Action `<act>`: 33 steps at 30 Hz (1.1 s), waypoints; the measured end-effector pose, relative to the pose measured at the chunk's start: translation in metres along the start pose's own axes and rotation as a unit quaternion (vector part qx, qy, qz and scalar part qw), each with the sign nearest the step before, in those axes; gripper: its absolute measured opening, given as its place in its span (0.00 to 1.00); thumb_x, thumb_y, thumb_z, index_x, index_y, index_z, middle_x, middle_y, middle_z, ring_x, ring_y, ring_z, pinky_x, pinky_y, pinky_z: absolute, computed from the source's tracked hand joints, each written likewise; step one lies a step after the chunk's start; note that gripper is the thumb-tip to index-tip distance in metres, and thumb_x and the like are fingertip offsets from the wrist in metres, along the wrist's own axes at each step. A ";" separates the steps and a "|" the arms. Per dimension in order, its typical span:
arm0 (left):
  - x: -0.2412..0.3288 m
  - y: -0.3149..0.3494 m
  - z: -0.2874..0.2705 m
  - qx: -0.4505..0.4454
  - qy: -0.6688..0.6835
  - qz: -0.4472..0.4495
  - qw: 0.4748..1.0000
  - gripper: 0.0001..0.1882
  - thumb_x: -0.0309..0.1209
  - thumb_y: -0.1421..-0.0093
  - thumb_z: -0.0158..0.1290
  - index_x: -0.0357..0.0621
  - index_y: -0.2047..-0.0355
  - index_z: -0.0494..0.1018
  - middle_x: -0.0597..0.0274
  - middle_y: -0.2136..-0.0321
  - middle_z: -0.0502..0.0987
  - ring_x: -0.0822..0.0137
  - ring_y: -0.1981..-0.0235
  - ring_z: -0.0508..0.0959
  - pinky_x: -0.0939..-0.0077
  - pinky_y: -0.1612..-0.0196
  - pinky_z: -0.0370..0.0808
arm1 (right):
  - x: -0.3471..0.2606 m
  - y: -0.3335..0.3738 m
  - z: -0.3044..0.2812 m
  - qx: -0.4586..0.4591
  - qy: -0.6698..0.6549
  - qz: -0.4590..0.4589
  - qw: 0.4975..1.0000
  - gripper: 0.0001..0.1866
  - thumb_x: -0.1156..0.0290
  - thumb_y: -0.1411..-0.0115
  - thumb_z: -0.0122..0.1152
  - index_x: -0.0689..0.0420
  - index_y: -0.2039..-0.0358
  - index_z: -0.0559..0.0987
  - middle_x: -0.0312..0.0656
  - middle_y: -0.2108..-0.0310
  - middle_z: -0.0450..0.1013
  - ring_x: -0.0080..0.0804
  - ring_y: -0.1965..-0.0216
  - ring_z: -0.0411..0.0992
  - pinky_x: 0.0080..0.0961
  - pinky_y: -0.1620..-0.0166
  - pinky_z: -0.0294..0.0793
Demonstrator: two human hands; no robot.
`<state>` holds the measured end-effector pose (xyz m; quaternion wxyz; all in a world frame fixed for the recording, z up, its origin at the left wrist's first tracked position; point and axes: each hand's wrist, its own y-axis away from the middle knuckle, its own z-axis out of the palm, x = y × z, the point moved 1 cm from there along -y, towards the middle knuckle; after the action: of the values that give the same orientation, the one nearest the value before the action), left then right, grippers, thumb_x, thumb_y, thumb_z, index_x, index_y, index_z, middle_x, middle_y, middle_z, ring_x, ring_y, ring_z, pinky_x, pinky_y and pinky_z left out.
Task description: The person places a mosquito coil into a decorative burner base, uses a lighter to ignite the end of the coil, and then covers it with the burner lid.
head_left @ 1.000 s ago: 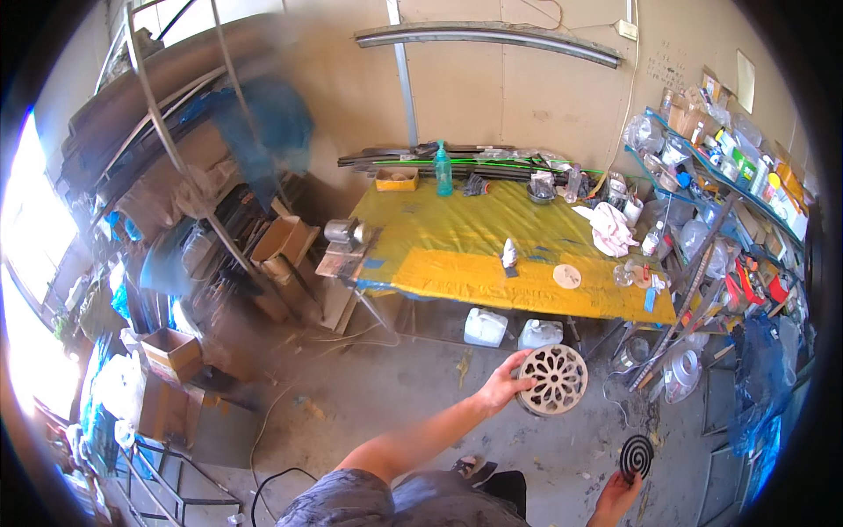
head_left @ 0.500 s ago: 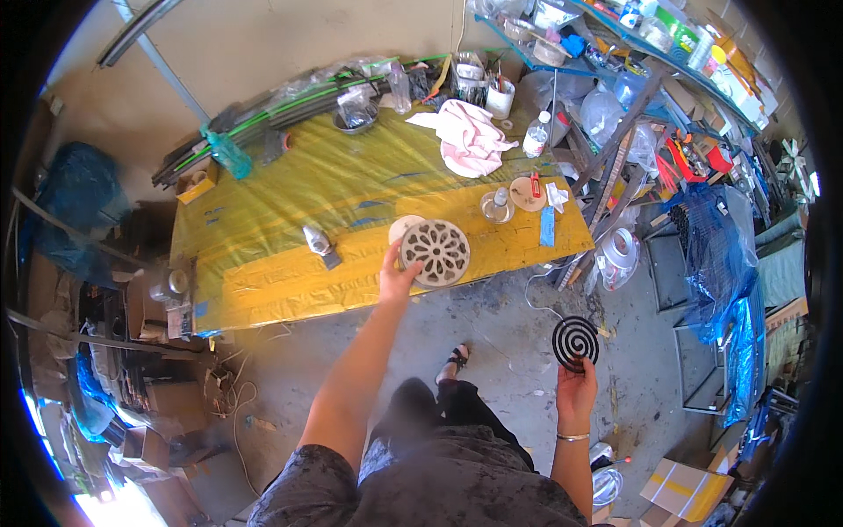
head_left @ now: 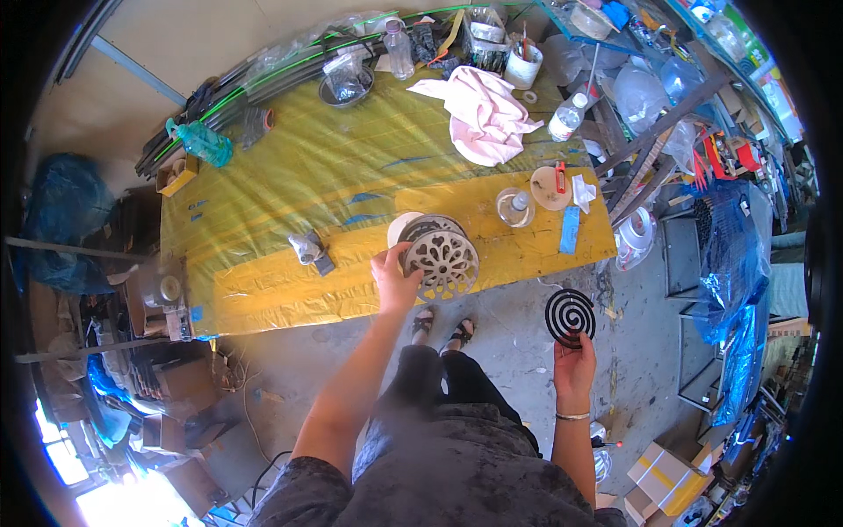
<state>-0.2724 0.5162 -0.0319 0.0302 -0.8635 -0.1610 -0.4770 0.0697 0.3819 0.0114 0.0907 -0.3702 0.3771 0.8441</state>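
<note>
My left hand (head_left: 395,277) grips the edge of a pale round openwork lid (head_left: 442,261), with heart-shaped and petal-shaped cutouts, near the table's front edge. Behind the lid shows part of a dark round dish (head_left: 428,223), mostly hidden by it. A pale disc (head_left: 399,230) lies beside the dish on the left. Off to the right, over the floor, my right hand (head_left: 574,369) pinches the lower rim of a black spiral mosquito coil (head_left: 570,318). That coil is held upright and away from the table.
Yellow plastic sheeting (head_left: 290,176) covers the table. On it are a jar (head_left: 515,207), a round disc (head_left: 551,188) with a red lighter, a blue strip (head_left: 570,230), a pink cloth (head_left: 487,114) and bottles. Cluttered shelves (head_left: 615,35) stand right; a cardboard box (head_left: 669,479) sits lower right.
The openwork lid has tilted and shifted slightly toward me in my left hand, uncovering part of the dark dish behind it. My right hand still holds the coil, almost in the same place.
</note>
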 end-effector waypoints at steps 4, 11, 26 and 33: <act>-0.004 -0.006 -0.009 -0.076 0.134 -0.065 0.986 0.29 0.19 0.56 0.61 0.48 0.51 0.71 0.55 0.63 0.73 0.60 0.61 0.73 0.71 0.56 0.72 | 0.007 -0.006 0.022 -0.005 0.006 0.010 1.000 0.08 0.69 0.38 0.55 0.59 0.63 0.75 0.40 0.65 0.76 0.30 0.63 0.74 0.28 0.56 0.74; -0.014 -0.059 -0.056 -0.030 0.574 -0.230 0.785 0.24 0.15 0.43 0.51 0.40 0.46 0.64 0.56 0.68 0.76 0.66 0.69 0.77 0.69 0.65 0.76 | 0.015 -0.008 0.047 -0.019 0.017 0.001 1.000 0.06 0.71 0.38 0.54 0.59 0.62 0.75 0.42 0.65 0.76 0.29 0.63 0.74 0.27 0.57 0.75; -0.004 -0.084 -0.032 0.205 -0.087 0.132 0.966 0.23 0.27 0.55 0.65 0.41 0.57 0.72 0.53 0.51 0.67 0.49 0.47 0.64 0.52 0.45 0.61 | 0.037 0.016 0.090 -0.038 0.031 0.022 0.999 0.07 0.73 0.38 0.54 0.59 0.60 0.74 0.41 0.64 0.76 0.28 0.64 0.75 0.26 0.59 0.76; 0.035 -0.011 -0.020 -0.111 -0.261 0.296 0.912 0.20 0.34 0.64 0.67 0.43 0.69 0.76 0.59 0.61 0.68 0.57 0.55 0.66 0.58 0.53 0.60 | 0.045 0.016 0.087 -0.050 0.046 0.032 0.997 0.06 0.72 0.37 0.54 0.57 0.61 0.75 0.39 0.64 0.76 0.27 0.64 0.75 0.26 0.59 0.76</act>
<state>-0.2749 0.5314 0.0069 0.0309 -0.9629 0.1544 -0.2190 -0.0176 0.4262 0.0281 0.0280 -0.4006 0.3501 0.8463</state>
